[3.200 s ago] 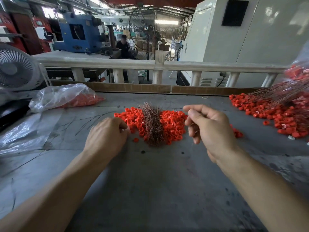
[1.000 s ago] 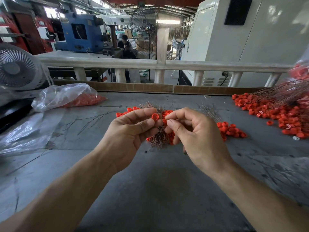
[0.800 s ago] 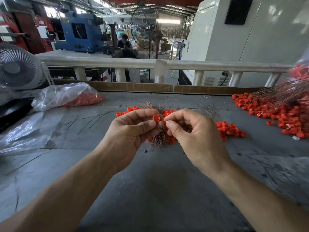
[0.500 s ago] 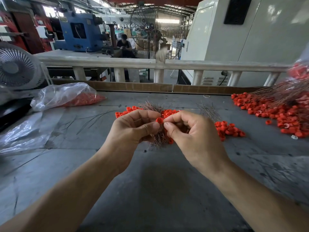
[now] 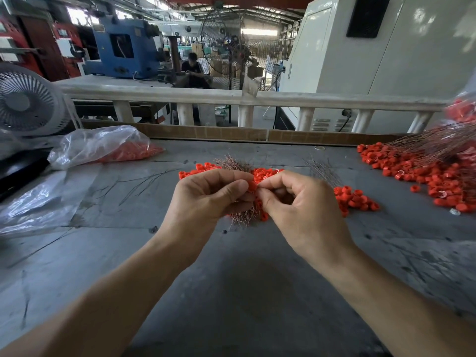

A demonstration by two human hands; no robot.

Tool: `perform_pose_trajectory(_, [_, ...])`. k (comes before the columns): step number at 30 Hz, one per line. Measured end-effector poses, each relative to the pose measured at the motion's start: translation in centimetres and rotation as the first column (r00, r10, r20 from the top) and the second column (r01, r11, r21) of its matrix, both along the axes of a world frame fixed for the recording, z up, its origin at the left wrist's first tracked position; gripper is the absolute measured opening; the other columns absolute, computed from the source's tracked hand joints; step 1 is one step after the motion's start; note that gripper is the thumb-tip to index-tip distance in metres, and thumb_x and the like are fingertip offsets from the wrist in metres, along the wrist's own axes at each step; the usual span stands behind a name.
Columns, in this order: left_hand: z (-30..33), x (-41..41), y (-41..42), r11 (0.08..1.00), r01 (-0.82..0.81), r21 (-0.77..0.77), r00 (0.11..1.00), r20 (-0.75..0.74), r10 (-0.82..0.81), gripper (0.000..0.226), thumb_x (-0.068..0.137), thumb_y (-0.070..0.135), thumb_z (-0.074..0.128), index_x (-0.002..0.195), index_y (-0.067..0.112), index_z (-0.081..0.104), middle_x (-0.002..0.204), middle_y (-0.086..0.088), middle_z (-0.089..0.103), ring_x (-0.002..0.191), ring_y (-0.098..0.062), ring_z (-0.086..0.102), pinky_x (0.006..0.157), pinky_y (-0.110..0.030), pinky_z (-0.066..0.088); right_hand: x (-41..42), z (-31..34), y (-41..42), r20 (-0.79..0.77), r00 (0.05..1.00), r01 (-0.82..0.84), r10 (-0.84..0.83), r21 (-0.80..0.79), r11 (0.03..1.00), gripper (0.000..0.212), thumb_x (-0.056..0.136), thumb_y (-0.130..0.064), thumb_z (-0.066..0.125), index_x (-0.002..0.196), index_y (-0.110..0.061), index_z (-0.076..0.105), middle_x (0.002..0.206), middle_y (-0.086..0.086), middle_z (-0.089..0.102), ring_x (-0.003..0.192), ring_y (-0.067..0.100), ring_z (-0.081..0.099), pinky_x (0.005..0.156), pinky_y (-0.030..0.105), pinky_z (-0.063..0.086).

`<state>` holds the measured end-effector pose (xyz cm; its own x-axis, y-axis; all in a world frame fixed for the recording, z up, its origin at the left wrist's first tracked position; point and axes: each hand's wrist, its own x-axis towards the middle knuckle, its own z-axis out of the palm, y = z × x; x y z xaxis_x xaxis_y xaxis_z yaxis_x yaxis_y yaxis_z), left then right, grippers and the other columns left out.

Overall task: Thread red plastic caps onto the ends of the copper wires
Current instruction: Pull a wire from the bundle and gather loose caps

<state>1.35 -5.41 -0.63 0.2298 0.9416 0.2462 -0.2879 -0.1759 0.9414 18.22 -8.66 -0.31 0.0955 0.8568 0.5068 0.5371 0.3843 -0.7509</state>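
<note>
Head view: left hand (image 5: 206, 199) pinches a red cap (image 5: 252, 186) between thumb and forefinger, fingers curled. Right hand (image 5: 301, 210) meets it fingertip to fingertip, pinched together; the wire it seems to hold is too thin to make out. Both hover over the cap pile (image 5: 268, 173) and copper wire bundle (image 5: 235, 163) mid-table (image 5: 231, 292). More caps (image 5: 417, 173) far right, bagged caps (image 5: 103, 148) far left.
</note>
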Motion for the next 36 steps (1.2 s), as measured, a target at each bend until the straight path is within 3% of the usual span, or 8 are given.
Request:
perform_pose_trajectory(5, [0.3, -0.15, -0.12, 0.999, 0.031, -0.039, 1.0, 0.005, -0.031, 0.017, 0.077, 0.009, 0.07, 0.09, 0.012, 0.081, 0.093, -0.02, 0.076, 0.091, -0.03, 0.076, 0.08, -0.029, 0.06, 0.16, -0.03, 0.14, -0.011, 1.0, -0.027, 0.027, 0.0, 1.0, 0.012, 0.092, -0.016, 0.072, 0.084, -0.025, 0.075, 0.071, -0.009, 0.072, 0.067, 0.009, 0.067, 0.065, 0.033, 0.055])
perform_pose_trajectory(10, [0.48, -0.32, -0.2, 0.997, 0.022, -0.067, 1.0, 0.009, -0.022, 0.017, 0.074, 0.008, 0.07, 0.087, 0.012, 0.081, 0.091, -0.02, 0.076, 0.083, -0.027, 0.076, 0.074, -0.029, 0.061, 0.35, -0.02, 0.08, -0.008, 0.998, -0.063, 0.063, 0.017, 0.998, 0.013, 0.092, -0.016, 0.072, 0.084, -0.026, 0.074, 0.07, -0.01, 0.071, 0.066, 0.008, 0.065, 0.059, 0.021, 0.051])
perform_pose_trajectory(20, [0.78, -0.58, -0.2, 0.991, 0.098, -0.092, 0.995, 0.013, -0.097, 0.027, 0.079, 0.009, 0.068, 0.104, 0.009, 0.079, 0.097, -0.02, 0.076, 0.084, -0.023, 0.075, 0.074, -0.026, 0.06, 0.45, -0.02, 0.17, -0.087, 0.985, -0.148, 0.151, 0.034, 0.988, 0.01, 0.094, -0.016, 0.07, 0.088, -0.023, 0.073, 0.072, -0.004, 0.07, 0.067, 0.014, 0.064, 0.065, 0.037, 0.055])
perform_pose_trajectory(23, [0.86, -0.67, -0.24, 0.993, 0.095, -0.073, 0.995, 0.002, -0.095, 0.029, 0.079, 0.009, 0.068, 0.106, 0.007, 0.078, 0.097, -0.022, 0.075, 0.085, -0.024, 0.075, 0.074, -0.028, 0.06, 0.4, -0.01, 0.16, -0.077, 0.983, -0.16, 0.164, 0.052, 0.986, 0.009, 0.095, -0.016, 0.069, 0.089, -0.023, 0.073, 0.069, 0.003, 0.067, 0.066, 0.026, 0.06, 0.063, 0.044, 0.051])
perform_pose_trajectory(27, [0.9, -0.72, -0.31, 0.996, 0.09, -0.023, 0.995, -0.041, -0.091, 0.029, 0.081, 0.008, 0.069, 0.109, 0.005, 0.076, 0.096, -0.024, 0.075, 0.086, -0.025, 0.075, 0.076, -0.031, 0.061, 0.42, 0.09, 0.14, -0.085, 0.981, -0.169, 0.173, 0.052, 0.984, 0.009, 0.095, -0.015, 0.069, 0.089, -0.02, 0.073, 0.07, 0.006, 0.068, 0.066, 0.028, 0.06, 0.062, 0.044, 0.051])
perform_pose_trajectory(31, [0.94, -0.69, -0.38, 0.996, 0.092, 0.001, 0.995, -0.046, -0.092, 0.029, 0.08, 0.008, 0.069, 0.108, 0.008, 0.076, 0.096, -0.025, 0.074, 0.085, -0.025, 0.075, 0.077, -0.031, 0.061, 0.41, 0.04, 0.15, -0.102, 0.978, -0.179, 0.182, 0.04, 0.983, 0.009, 0.095, -0.014, 0.068, 0.089, -0.018, 0.073, 0.069, 0.01, 0.067, 0.06, 0.024, 0.055, 0.059, 0.043, 0.049])
perform_pose_trajectory(36, [0.99, -0.71, -0.37, 0.992, 0.125, 0.024, 0.991, -0.049, -0.124, 0.024, 0.079, 0.011, 0.07, 0.101, 0.011, 0.08, 0.095, -0.021, 0.076, 0.087, -0.026, 0.076, 0.076, -0.03, 0.061, 0.5, -0.05, 0.3, -0.151, 0.966, -0.21, 0.21, 0.021, 0.978, 0.009, 0.097, -0.015, 0.067, 0.089, -0.015, 0.071, 0.07, 0.023, 0.06, 0.057, 0.032, 0.049, 0.056, 0.05, 0.045])
